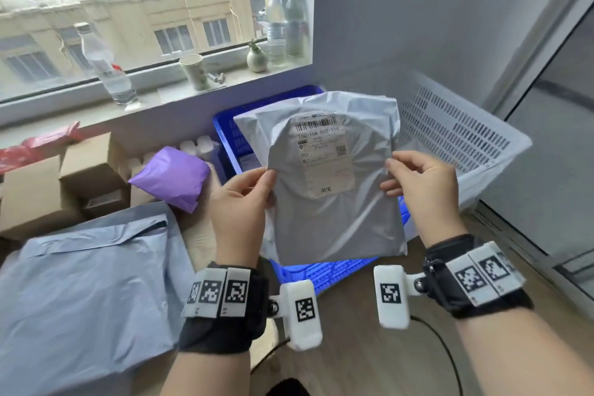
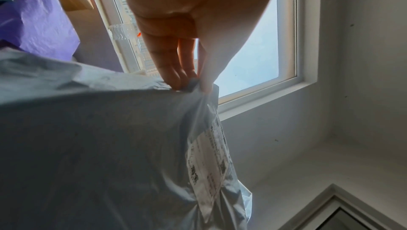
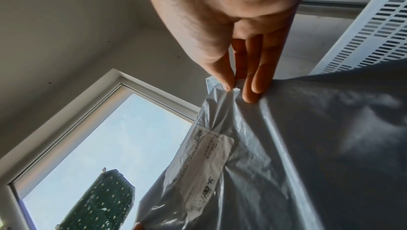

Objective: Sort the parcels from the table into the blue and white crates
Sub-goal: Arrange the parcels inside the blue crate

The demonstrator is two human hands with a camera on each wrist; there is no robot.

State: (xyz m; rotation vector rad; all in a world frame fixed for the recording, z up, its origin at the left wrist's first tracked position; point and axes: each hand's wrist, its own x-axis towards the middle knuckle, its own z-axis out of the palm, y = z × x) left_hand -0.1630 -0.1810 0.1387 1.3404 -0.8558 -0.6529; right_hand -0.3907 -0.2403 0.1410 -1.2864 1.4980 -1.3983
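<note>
I hold a grey plastic mailer parcel (image 1: pixel 334 196) upright in front of me, its white shipping label (image 1: pixel 323 154) facing me. My left hand (image 1: pixel 241 202) pinches its left edge and my right hand (image 1: pixel 418 183) pinches its right edge. The parcel (image 2: pixel 99 146) hangs from my left fingers (image 2: pixel 176 75) in the left wrist view, and the same parcel (image 3: pixel 308 146) hangs from my right fingers (image 3: pixel 249 84) in the right wrist view. Behind and below it stands the blue crate (image 1: pixel 228 135). The white crate (image 1: pixel 466 138) stands to its right.
On the table at left lie a large blue-grey mailer (image 1: pixel 86 292), a purple parcel (image 1: pixel 173 180), several cardboard boxes (image 1: pixel 93 167) and a red bag (image 1: pixel 38 145). Bottles (image 1: pixel 106 64), a cup (image 1: pixel 194 71) and a small vase (image 1: pixel 257 58) stand on the windowsill.
</note>
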